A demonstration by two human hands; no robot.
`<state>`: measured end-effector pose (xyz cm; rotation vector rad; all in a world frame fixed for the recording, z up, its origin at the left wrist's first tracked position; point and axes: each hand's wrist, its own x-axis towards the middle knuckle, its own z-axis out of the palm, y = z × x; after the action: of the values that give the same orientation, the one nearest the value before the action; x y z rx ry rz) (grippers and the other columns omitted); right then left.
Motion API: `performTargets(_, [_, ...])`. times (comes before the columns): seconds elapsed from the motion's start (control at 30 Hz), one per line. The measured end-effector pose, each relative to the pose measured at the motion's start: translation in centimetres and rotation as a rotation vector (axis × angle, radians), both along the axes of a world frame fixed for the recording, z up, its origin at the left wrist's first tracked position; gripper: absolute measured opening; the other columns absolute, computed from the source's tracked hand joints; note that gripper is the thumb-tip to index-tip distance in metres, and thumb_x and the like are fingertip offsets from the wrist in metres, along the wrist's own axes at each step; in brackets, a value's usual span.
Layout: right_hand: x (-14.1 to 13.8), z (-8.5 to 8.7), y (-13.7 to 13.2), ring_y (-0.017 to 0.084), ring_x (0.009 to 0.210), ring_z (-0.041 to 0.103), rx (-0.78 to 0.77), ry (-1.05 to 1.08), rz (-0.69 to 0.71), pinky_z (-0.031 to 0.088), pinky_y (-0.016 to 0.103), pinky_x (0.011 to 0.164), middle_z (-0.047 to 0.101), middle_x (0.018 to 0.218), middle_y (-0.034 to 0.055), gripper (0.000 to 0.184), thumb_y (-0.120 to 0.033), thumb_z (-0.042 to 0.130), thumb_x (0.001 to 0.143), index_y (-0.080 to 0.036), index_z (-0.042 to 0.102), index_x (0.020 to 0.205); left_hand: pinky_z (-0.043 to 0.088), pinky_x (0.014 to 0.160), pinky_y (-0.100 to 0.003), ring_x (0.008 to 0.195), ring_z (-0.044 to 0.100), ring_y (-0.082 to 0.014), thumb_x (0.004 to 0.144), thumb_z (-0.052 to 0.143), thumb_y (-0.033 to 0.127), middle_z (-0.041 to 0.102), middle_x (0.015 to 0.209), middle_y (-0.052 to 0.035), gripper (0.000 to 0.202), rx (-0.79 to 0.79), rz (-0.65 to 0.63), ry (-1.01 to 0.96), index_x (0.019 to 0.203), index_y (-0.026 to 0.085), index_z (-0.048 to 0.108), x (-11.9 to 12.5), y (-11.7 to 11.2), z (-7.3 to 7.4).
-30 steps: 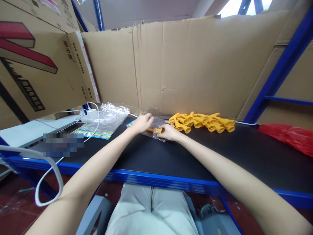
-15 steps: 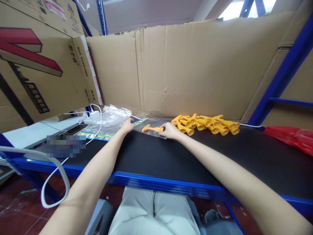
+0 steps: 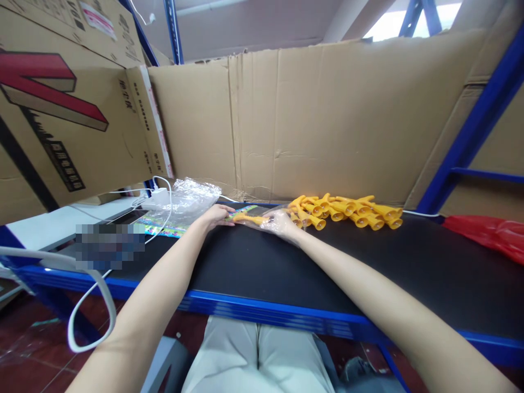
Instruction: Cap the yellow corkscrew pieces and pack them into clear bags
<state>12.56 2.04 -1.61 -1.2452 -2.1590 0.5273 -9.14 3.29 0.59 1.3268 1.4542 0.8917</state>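
Observation:
My right hand [image 3: 283, 224] is closed on a clear plastic bag [image 3: 262, 219] with one yellow plastic toy [image 3: 250, 219] inside it, lifted a little off the black shelf top [image 3: 368, 262]. My left hand [image 3: 214, 215] reaches left of it, fingers on a colourful printed card [image 3: 241, 210] beside a heap of clear bags [image 3: 188, 197]. A pile of several more yellow toys [image 3: 347, 210] lies just right of my right hand.
Cardboard sheets [image 3: 319, 114] wall the back, and a large printed carton [image 3: 61, 109] stands at the left. A white charger and cable [image 3: 158, 197] lie at the left. A red plastic bag [image 3: 491, 232] sits at the far right. Blue rack posts [image 3: 475, 125] frame the shelf.
My left hand left the bagged toy and moved left to the printed card. My right hand raised the bag with the toy slightly.

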Motion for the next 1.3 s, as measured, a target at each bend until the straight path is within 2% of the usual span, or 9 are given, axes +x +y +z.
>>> performTargets(0.13, [-0.1,0.0,0.2,0.020,0.089,0.059,-0.009,0.118,0.095,0.045,0.027,0.076,0.066,0.092,0.0086,0.024,-0.021,0.062,0.066,-0.010,0.066,0.087,0.056,0.063,-0.026,0.067,0.065,-0.0143,0.076,0.045,0.005,0.063,0.097,-0.0134,0.046,-0.046,0.001,-0.070,0.122,0.008,0.039,-0.4,0.0,0.1])
performTargets(0.33, [0.4,1.7,-0.9,0.017,0.094,0.058,-0.260,0.163,0.220,0.046,0.027,0.081,0.063,0.105,0.0059,0.036,-0.023,0.065,0.066,-0.016,0.064,0.101,0.046,0.044,-0.020,0.051,0.059,-0.0108,0.073,0.063,0.025,0.065,0.082,-0.0075,0.062,-0.020,-0.087,0.016,0.128,0.017,0.035,-1.4,-0.2,0.0])
performTargets(0.5, [1.5,3.1,-1.8,0.013,0.087,0.060,-0.378,0.161,0.301,0.048,0.023,0.072,0.062,0.109,0.0066,0.036,-0.018,0.060,0.069,-0.018,0.062,0.104,0.042,0.044,-0.018,0.046,0.053,-0.0068,0.076,0.058,0.016,0.062,0.075,-0.0033,0.071,0.063,-0.089,-0.014,0.135,0.024,0.020,-1.5,-0.2,-0.3])
performTargets(0.6, [3.1,4.2,-1.7,0.011,0.074,0.061,-0.432,0.162,0.258,0.048,0.021,0.065,0.065,0.099,0.0077,0.037,-0.018,0.059,0.070,-0.016,0.060,0.106,0.044,0.046,-0.019,0.046,0.054,-0.0062,0.078,0.050,0.011,0.062,0.082,-0.0043,0.067,0.050,-0.058,0.018,0.135,0.025,0.019,-1.2,-0.4,-0.2])
performTargets(0.73, [6.3,5.4,-0.9,0.008,0.057,0.056,-0.252,0.144,-0.010,0.046,0.021,0.056,0.067,0.083,0.0076,0.024,-0.022,0.052,0.077,-0.011,0.061,0.096,0.044,0.048,-0.022,0.052,0.058,-0.0104,0.079,0.046,0.018,0.062,0.090,-0.0096,0.064,0.090,0.054,0.246,0.136,0.020,0.016,-1.2,-0.4,-0.2])
performTargets(0.83, [8.6,5.3,0.0,0.010,0.059,0.056,-0.019,0.090,-0.261,0.045,0.022,0.057,0.066,0.076,0.0063,0.023,-0.023,0.047,0.080,-0.010,0.061,0.092,0.047,0.057,-0.028,0.073,0.063,-0.0200,0.076,0.050,0.027,0.061,0.098,-0.0143,0.061,0.157,0.145,0.567,0.131,0.015,0.027,-1.4,0.0,-0.3])
performTargets(1.0, [9.8,3.7,-0.1,0.014,0.076,0.059,0.090,-0.165,-0.270,0.044,0.025,0.070,0.065,0.087,0.0056,0.022,-0.029,0.052,0.077,-0.015,0.063,0.088,0.043,0.082,-0.039,0.106,0.051,-0.0309,0.069,0.055,0.029,0.055,0.114,-0.0151,0.045,0.258,0.217,1.037,0.112,0.017,0.049,-1.0,0.0,-0.2])
performTargets(1.13, [8.8,3.1,-1.1,0.020,0.084,0.057,0.159,-0.454,-0.292,0.043,0.030,0.071,0.062,0.096,0.0066,0.028,-0.040,0.051,0.076,-0.019,0.065,0.088,0.036,0.094,-0.038,0.117,0.042,-0.0281,0.077,0.043,0.028,0.047,0.123,-0.0147,0.041,0.583,0.203,1.087,0.115,0.015,0.048,0.6,0.2,-1.0])
performTargets(1.3, [7.4,3.0,-2.0,0.024,0.089,0.055,0.240,-0.655,-0.391,0.040,0.036,0.074,0.058,0.104,0.0108,0.041,-0.045,0.036,0.081,-0.017,0.066,0.085,0.025,0.104,-0.031,0.128,0.029,-0.0226,0.082,0.032,0.029,0.031,0.138,-0.0166,0.051,0.529,0.029,1.013,0.128,0.006,0.037,1.6,2.0,-3.0])
